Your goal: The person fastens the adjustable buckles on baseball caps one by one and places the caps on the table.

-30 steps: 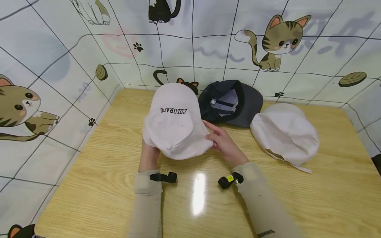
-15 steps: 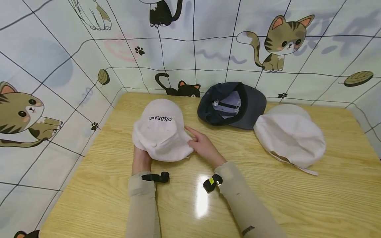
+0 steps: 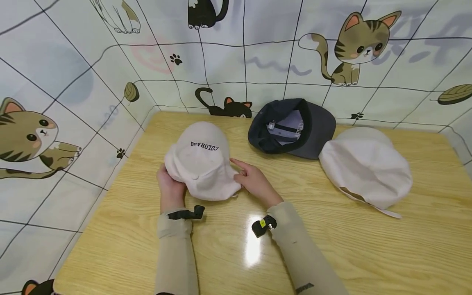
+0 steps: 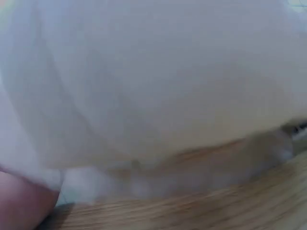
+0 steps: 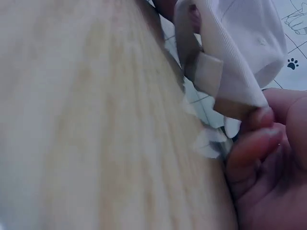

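A white baseball cap (image 3: 200, 164) with dark COLORADO lettering, upside down in the head view, is between the two hands, close over the table at left of centre. My left hand (image 3: 171, 187) holds the cap's left edge, its fingers partly hidden by the fabric. At the cap's right edge, my right hand (image 3: 254, 182) pinches the rim between thumb and fingers, with the index finger extended along the side. In the right wrist view, those fingertips (image 5: 259, 120) grip the corner beside the back strap. White fabric fills most of the left wrist view.
A dark navy cap (image 3: 317, 129) lies with its opening showing at the back of the wooden table (image 3: 354, 254). Beside it, to the right, sits another white cap (image 3: 368, 168) with a strap sticking out. A cat-print sheet (image 3: 269, 61) hangs behind and at the left.
The white cap has come down and left, away from the navy cap. My left hand has shifted from inside it to its left edge; the right hand keeps its pinch.
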`<state>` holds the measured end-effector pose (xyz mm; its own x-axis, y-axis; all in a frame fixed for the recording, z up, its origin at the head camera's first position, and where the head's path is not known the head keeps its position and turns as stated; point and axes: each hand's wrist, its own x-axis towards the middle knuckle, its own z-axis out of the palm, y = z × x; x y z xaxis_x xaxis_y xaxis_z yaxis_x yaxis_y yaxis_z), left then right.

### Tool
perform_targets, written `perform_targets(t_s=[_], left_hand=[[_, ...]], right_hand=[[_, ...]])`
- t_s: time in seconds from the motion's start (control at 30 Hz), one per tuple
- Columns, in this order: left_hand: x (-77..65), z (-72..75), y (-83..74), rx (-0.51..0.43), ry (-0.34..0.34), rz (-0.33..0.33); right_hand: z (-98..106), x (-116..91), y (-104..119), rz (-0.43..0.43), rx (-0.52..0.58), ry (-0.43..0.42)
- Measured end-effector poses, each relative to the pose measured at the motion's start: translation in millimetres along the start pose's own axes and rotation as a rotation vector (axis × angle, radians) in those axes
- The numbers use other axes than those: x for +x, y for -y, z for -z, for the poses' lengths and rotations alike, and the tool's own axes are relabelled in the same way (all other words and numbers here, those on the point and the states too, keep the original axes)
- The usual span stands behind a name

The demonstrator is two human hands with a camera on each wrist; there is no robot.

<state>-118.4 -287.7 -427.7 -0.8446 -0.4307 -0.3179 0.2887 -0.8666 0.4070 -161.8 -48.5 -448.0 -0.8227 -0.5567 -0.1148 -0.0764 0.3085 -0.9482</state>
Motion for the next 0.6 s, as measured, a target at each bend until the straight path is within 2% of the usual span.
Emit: perform_targets(t_s=[0.03,0.1,0.2,0.3,0.37,0.43,0.5,0.57,0.6], left_hand=[[3.2,2.4,-1.1,-0.017,0.035,0.017],[7.6,6.1,-1.6,0.063,0.098,0.000],[11.7,8.0,3.3,0.409,0.107,-0.116],[11.6,6.3,6.5,0.777,0.027,-0.245],[8.7,3.2,5.8,0.957,-0.031,-0.293],[4.8,-1.4,4.6,1.060,-0.051,-0.331],[-2.4,-10.5,4.1,1.124,-0.039,-0.378],[-13.6,-25.5,7.0,1.150,-0.012,-0.436],[-19.4,-34.3,10.1,1.129,0.013,-0.469]], right_hand=[[1,1,0,-0.008,0.024,0.012],[4,1,-1,-0.022,0.068,0.032],[10,0,-4,-0.059,0.186,-0.004],[18,0,-9,-0.070,0.342,-0.119],[25,0,-12,-0.066,0.449,-0.191],[34,-1,-15,-0.056,0.518,-0.235],[42,-2,-16,-0.048,0.542,-0.268],[47,-2,-17,-0.043,0.548,-0.289],[49,-2,-18,-0.038,0.549,-0.299]])
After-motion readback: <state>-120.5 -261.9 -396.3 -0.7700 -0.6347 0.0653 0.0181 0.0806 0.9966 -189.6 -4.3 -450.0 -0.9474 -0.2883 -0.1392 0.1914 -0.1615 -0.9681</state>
